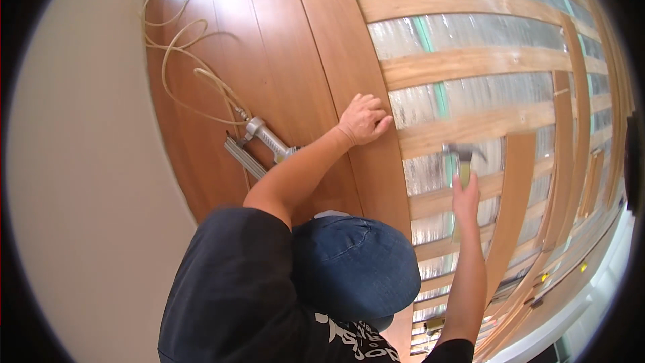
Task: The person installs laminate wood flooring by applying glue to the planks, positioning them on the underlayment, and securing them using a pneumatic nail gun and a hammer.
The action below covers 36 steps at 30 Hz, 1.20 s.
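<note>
Nearest to the camera is a blue cap (356, 265) on the head of the person, who wears a black shirt (228, 282) with white print. In this head view, the left hand (365, 119) reaches to the far side and rests on the edge board (379, 175), the rightmost one of the laid brown floor (269, 33), close to its right edge. Its fingers are bent; I cannot tell if they are fully clenched or pinch something small. On the right, the right hand (465, 191) is grasping a hammer (464, 163) by its green handle. The hammer's metal head points to the far side, above the open frame; I cannot tell whether it touches anything there.

To the right of the edge board, pale wooden battens (463, 60) run across silvery sheeting (484, 91), which has green strips (423, 33). Just to the right of the hammer, a loose plank (514, 188) lies over the battens. On the left, beside the left forearm, a grey nail gun (269, 138) lies on the floor; its beige hose (171, 67) loops away to the far left, near the pale wall (87, 161).
</note>
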Each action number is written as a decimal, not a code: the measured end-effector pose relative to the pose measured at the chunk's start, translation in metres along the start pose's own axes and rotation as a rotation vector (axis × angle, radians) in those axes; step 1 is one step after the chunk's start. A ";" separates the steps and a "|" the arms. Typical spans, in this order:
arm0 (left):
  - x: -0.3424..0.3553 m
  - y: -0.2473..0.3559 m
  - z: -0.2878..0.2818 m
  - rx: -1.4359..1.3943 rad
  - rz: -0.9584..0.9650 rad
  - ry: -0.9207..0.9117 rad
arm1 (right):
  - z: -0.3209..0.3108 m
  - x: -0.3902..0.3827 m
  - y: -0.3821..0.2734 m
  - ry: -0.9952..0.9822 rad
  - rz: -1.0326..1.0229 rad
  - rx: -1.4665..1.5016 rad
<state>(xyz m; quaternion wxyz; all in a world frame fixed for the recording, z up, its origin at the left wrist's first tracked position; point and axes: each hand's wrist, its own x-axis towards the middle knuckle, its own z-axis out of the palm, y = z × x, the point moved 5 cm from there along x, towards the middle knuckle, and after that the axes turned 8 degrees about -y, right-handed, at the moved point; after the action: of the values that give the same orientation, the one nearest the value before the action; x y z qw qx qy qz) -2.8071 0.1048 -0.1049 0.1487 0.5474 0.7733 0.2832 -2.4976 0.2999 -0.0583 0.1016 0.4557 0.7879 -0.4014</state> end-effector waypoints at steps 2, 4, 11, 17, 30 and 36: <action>0.003 -0.001 -0.004 -0.037 0.017 0.000 | 0.010 0.065 -0.041 -0.054 0.124 -0.042; 0.006 -0.001 -0.007 -0.049 0.017 -0.042 | 0.045 0.097 -0.073 -0.137 0.226 0.023; 0.005 0.000 -0.007 0.004 0.043 -0.121 | 0.066 0.096 -0.108 -0.322 0.015 -0.209; 0.006 0.001 -0.007 -0.032 0.062 -0.122 | 0.079 0.097 -0.104 -0.229 -0.109 -0.129; -0.001 0.013 0.008 0.050 0.111 -0.054 | 0.064 0.024 -0.033 -0.245 0.091 -0.164; -0.003 0.013 0.021 0.123 0.122 -0.062 | 0.010 -0.070 0.086 -0.192 0.215 -0.261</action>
<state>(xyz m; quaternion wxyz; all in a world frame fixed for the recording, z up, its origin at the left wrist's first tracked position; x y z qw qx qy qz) -2.7846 0.1113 -0.1143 0.1209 0.6100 0.7496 0.2266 -2.3916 0.2707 -0.0741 0.2770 0.4797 0.7667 -0.3245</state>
